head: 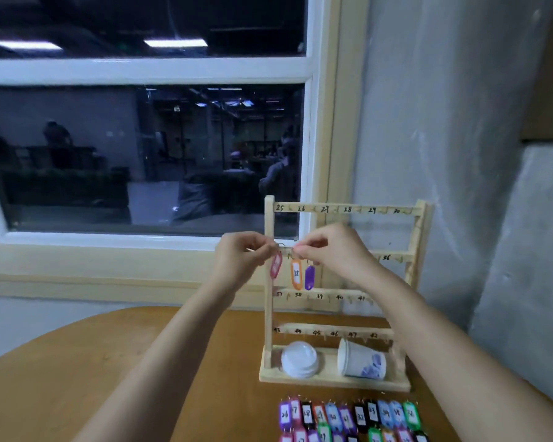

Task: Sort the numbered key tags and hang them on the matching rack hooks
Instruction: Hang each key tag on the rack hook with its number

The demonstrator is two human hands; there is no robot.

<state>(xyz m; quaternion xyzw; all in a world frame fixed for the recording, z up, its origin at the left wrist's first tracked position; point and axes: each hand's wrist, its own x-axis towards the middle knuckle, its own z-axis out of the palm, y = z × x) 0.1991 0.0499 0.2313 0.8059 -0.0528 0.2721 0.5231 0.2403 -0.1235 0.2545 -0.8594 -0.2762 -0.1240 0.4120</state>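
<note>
A wooden key rack [269, 311] with numbered hooks, 25 to 48, stands on the table. Both my hands are raised in front of its second row. My left hand [241, 258] pinches the wire ring of a pink key tag [276, 265] that dangles below its fingers. My right hand [329, 250] pinches the ring end beside it, and an orange tag [296, 275] and a purple tag [309, 277] hang just under those fingers. Whether these two hang on hooks or from the ring I cannot tell. Several coloured numbered tags [348, 417] lie in rows on the table in front of the rack.
On the rack's base stand a white plastic lid [299, 358] and a paper cup [361, 362] lying on its side. The wooden table [77, 371] has a rounded left edge. A window [141, 138] and a grey wall are close behind the rack.
</note>
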